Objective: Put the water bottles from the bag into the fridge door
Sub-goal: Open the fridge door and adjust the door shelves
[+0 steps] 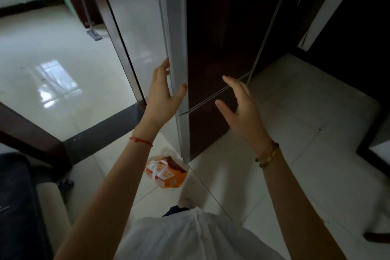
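The fridge [221, 34] stands in front of me with a dark, closed front and a silver left edge [179, 48]. My left hand [162, 93] is at that edge, fingers flat on the side and thumb at the front corner, not curled around anything. My right hand [238, 107] hovers open, fingers spread, just in front of the dark door near the seam between upper and lower doors. An orange and white plastic bag [166, 172] lies on the floor at the fridge's lower left corner, below my left forearm. No water bottles are visible; the bag's contents are hidden.
Glossy white floor tiles [295, 133] lie to the right. A doorway on the left opens onto a bright room with a mop [92, 32] leaning by the frame. A dark sofa [19, 207] sits at lower left, and dark furniture [377, 154] stands at the right edge.
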Demonstrator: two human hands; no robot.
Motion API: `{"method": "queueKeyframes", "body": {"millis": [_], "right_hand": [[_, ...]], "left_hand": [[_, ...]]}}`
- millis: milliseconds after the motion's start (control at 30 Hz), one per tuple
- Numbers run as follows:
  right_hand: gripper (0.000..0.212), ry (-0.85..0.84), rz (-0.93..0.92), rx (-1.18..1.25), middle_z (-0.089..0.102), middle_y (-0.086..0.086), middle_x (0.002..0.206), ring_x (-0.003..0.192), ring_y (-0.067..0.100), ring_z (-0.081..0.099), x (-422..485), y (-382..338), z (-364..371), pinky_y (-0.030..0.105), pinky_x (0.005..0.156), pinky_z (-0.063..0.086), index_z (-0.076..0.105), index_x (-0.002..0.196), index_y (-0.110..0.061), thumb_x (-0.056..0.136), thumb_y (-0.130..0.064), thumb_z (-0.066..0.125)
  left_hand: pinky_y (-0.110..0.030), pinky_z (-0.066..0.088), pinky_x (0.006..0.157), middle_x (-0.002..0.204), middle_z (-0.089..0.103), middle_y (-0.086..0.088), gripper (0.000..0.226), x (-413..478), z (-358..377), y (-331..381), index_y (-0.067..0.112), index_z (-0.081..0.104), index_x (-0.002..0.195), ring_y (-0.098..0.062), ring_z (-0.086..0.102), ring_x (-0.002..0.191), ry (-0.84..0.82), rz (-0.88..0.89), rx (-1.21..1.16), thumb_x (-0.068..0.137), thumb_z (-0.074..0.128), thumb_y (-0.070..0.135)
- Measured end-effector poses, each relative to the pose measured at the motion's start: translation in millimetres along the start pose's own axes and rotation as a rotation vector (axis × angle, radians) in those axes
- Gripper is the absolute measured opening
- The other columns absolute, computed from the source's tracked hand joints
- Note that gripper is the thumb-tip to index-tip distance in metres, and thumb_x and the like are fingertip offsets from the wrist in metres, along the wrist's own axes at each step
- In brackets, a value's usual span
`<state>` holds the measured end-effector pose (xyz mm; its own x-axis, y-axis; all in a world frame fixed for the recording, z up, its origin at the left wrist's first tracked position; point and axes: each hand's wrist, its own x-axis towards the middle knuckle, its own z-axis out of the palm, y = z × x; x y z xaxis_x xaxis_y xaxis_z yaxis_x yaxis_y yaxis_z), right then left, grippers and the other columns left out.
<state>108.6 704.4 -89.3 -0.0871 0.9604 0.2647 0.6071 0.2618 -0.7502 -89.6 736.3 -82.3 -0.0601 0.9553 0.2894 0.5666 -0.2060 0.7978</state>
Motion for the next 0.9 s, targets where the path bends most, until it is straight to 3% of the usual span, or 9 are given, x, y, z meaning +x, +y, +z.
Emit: {"method": "queueKeyframes", "body": {"millis": [100,200,233,333,433,533,633,833,900], "right_hand": [[0.059,0.010,0.010,-0.019,0.031,-0.001,0.154,0.143,0.014,0.029,31.5,1.2,15.4,0.036,0.117,0.032,0.033,0.148,-0.020,0.095,-0.034,0.055],[0.061,0.019,0.030,-0.021,0.028,0.000,0.156,0.145,0.015,0.025,57.9,0.6,30.4,0.036,0.119,0.028,0.030,0.149,-0.020,0.095,-0.033,0.055],[0.062,0.021,0.036,-0.029,0.027,0.001,0.156,0.146,0.015,0.024,65.7,0.5,34.9,0.035,0.119,0.027,0.029,0.150,-0.020,0.095,-0.032,0.055],[0.065,0.004,0.059,-0.035,0.023,0.002,0.159,0.148,0.017,0.019,84.6,-1.1,46.6,0.030,0.118,0.021,0.025,0.151,-0.020,0.095,-0.031,0.056],[0.067,0.001,0.071,-0.010,0.021,0.002,0.160,0.149,0.017,0.016,98.9,-2.2,55.0,0.029,0.117,0.019,0.023,0.152,-0.020,0.094,-0.029,0.057],[0.068,0.005,0.074,-0.005,0.020,0.002,0.160,0.149,0.018,0.015,109.3,-3.8,59.5,0.032,0.118,0.020,0.022,0.152,-0.020,0.094,-0.029,0.057],[0.068,0.014,0.076,0.000,0.020,0.001,0.160,0.149,0.018,0.015,115.1,-5.4,62.1,0.028,0.115,0.019,0.022,0.152,-0.021,0.095,-0.030,0.056],[0.066,0.045,0.058,0.002,0.021,0.000,0.160,0.148,0.017,0.017,121.2,-8.9,66.3,0.023,0.111,0.018,0.021,0.153,-0.020,0.097,-0.035,0.052],[0.065,0.056,0.044,0.003,0.023,0.000,0.159,0.148,0.016,0.018,121.9,-11.0,67.1,0.022,0.111,0.019,0.022,0.152,-0.019,0.097,-0.036,0.051]], "left_hand": [[-0.006,0.030,0.101,0.156,0.028,-0.008,0.079,46.7,9.2,-10.1,0.011,0.016,0.155,-0.013,0.036,0.138,0.029,-0.056,-0.048,0.092,0.061,0.027],[-0.031,0.032,0.117,0.158,0.021,-0.010,0.083,82.3,16.9,-18.4,0.007,0.011,0.156,-0.023,0.031,0.144,0.029,-0.089,-0.072,0.092,0.060,0.025],[-0.031,0.030,0.117,0.159,0.019,-0.010,0.083,91.1,19.9,-20.2,0.007,0.009,0.156,-0.024,0.030,0.145,0.024,-0.095,-0.079,0.092,0.059,0.024],[-0.021,0.030,0.110,0.157,0.024,-0.011,0.080,109.8,26.6,-23.9,0.007,0.013,0.155,-0.021,0.033,0.142,0.035,-0.121,-0.116,0.092,0.059,0.021],[-0.021,0.044,0.104,0.146,0.039,-0.013,0.066,126.3,30.7,-29.4,0.006,0.031,0.148,-0.021,0.047,0.130,0.069,-0.130,-0.167,0.090,0.060,0.019],[0.002,0.041,0.081,0.136,0.045,-0.014,0.055,133.8,31.8,-33.2,0.003,0.042,0.140,-0.013,0.049,0.113,0.131,-0.134,-0.142,0.089,0.059,0.014],[-0.007,0.045,0.082,0.126,0.050,-0.014,0.046,130.3,33.7,-35.5,0.000,0.049,0.130,-0.012,0.050,0.102,0.192,-0.120,-0.144,0.087,0.058,0.013],[-0.009,0.044,0.080,0.125,0.052,-0.013,0.044,129.8,28.8,-35.6,0.001,0.050,0.127,-0.014,0.054,0.104,0.154,-0.102,-0.084,0.085,0.060,0.010],[-0.015,0.047,0.087,0.127,0.052,-0.012,0.044,131.2,24.5,-35.7,0.002,0.050,0.128,-0.019,0.057,0.111,0.119,-0.106,-0.075,0.086,0.059,0.011]]}}
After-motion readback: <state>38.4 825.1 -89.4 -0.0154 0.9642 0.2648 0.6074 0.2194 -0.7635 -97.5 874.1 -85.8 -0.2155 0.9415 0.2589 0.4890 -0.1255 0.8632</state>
